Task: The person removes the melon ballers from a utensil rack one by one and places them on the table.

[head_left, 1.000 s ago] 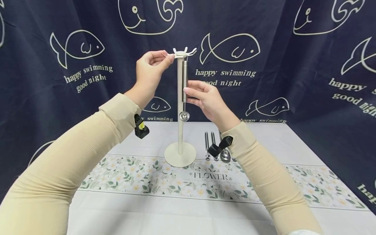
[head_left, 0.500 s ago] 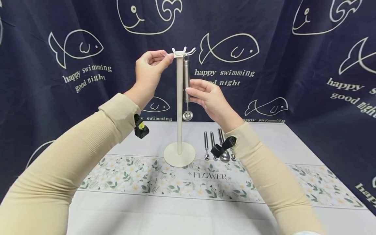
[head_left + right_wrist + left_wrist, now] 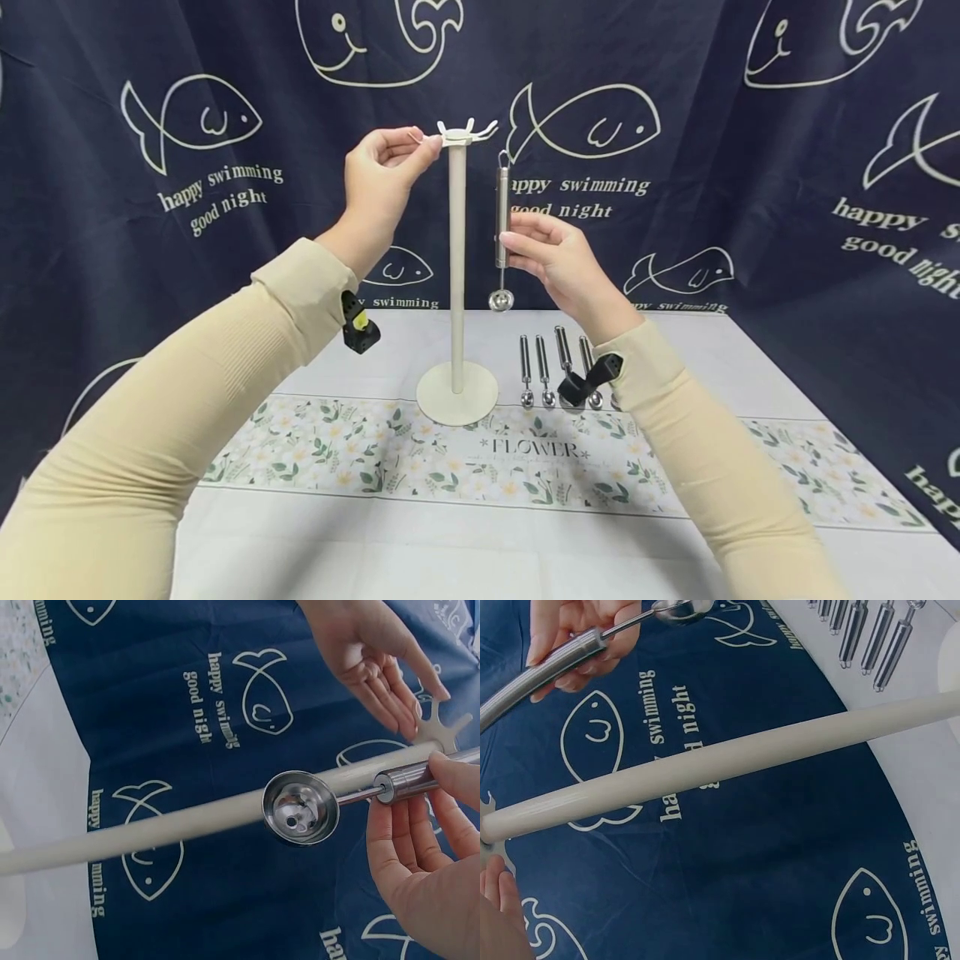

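A cream utensil stand (image 3: pixel 457 275) rises upright from a round base, with curved hooks (image 3: pixel 468 132) around its top. My left hand (image 3: pixel 384 171) pinches one of the hooks on the left side between thumb and fingers. To the right of the pole, my right hand (image 3: pixel 561 260) grips the handle of a steel melon baller (image 3: pixel 502 208) with its thumb and fingers. The melon baller hangs upright, loop at the top, apart from the hooks. Its round bowl (image 3: pixel 300 808) faces the camera in the right wrist view, with a small dark spot at the bottom.
Several similar steel utensils (image 3: pixel 542 367) lie in a row on the white table (image 3: pixel 360 533), partly behind the right wrist's camera. A floral runner (image 3: pixel 322 450) crosses the table. Behind hangs a dark blue fish-print curtain (image 3: pixel 420 192).
My right hand has moved right and slightly down with the melon baller, whose loop was up by a hook and is now apart from it. My left hand keeps its hold on the stand.
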The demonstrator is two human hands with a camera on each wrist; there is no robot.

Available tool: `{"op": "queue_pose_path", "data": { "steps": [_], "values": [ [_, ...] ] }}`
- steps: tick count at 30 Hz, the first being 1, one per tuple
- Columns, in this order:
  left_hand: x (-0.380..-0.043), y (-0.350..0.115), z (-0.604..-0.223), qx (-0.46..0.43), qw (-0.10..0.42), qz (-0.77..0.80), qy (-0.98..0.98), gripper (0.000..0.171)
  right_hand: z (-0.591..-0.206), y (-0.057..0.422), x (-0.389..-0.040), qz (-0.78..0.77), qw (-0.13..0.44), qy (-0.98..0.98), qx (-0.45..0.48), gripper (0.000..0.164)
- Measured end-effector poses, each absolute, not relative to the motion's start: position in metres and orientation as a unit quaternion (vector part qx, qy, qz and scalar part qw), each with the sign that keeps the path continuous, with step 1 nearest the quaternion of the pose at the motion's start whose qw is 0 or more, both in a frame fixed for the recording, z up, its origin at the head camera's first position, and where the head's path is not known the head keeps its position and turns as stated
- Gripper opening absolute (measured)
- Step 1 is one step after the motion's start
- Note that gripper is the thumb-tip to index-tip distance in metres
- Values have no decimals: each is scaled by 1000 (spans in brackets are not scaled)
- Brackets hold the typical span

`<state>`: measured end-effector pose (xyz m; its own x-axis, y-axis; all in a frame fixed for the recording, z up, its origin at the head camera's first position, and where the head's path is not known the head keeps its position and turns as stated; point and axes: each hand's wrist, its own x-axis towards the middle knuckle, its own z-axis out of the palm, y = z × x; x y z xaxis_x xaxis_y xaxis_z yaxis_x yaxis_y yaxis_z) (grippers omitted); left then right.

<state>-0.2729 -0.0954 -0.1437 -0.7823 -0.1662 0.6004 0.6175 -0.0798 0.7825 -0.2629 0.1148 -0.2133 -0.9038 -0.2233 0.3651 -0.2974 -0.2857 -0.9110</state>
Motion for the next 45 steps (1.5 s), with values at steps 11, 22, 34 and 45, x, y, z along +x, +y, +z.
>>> {"op": "queue_pose_path", "data": {
  "steps": [11, 22, 34, 45],
  "values": [
    [-271, -94, -145, -187, 278, -712, -617, 23, -222, 137, -265, 769, 30, -608, 193, 20],
    [-273, -94, -148, -190, 281, -717, -610, 21, -238, 158, -266, 757, 32, -631, 166, 18],
    [-274, -93, -147, -195, 285, -716, -606, 22, -263, 190, -278, 755, 43, -639, 137, 17],
    [-273, -93, -146, -194, 283, -716, -608, 19, -283, 218, -288, 759, 31, -644, 91, 16]
  ]
}}
